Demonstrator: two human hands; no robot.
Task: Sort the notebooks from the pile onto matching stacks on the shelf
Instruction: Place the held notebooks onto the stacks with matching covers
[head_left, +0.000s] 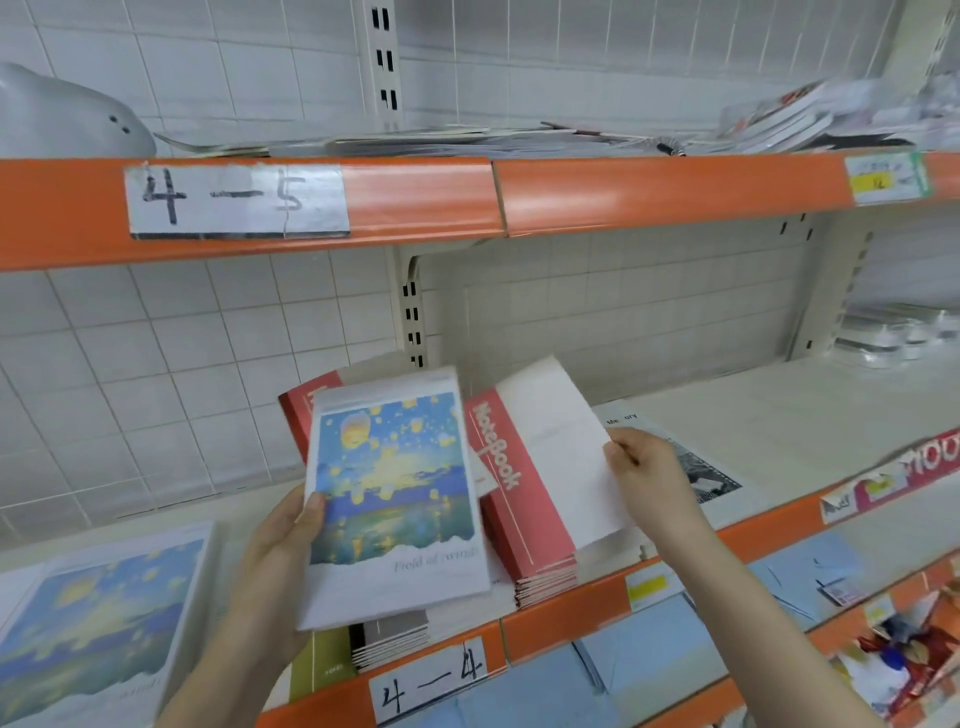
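Head view: the left hand (291, 525) grips a lantern-sky notebook (395, 499) by its edge, held over the mixed pile (395, 636), while the right hand (647, 475) pinches a white-backed notebook (561, 447) above the red notebook stack (524, 499). The matching lantern stack (98, 618) lies well left of the left hand. With both grips thin, either notebook could slip and land on a wrong stack. Orange-edged shelf (566, 605), white tiled wall (156, 364) behind.

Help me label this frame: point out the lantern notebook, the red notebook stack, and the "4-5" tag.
lantern notebook (392, 483), head view, cover picture
red notebook stack (524, 499), head view, top cover
"4-5" tag (236, 200), head view, middle
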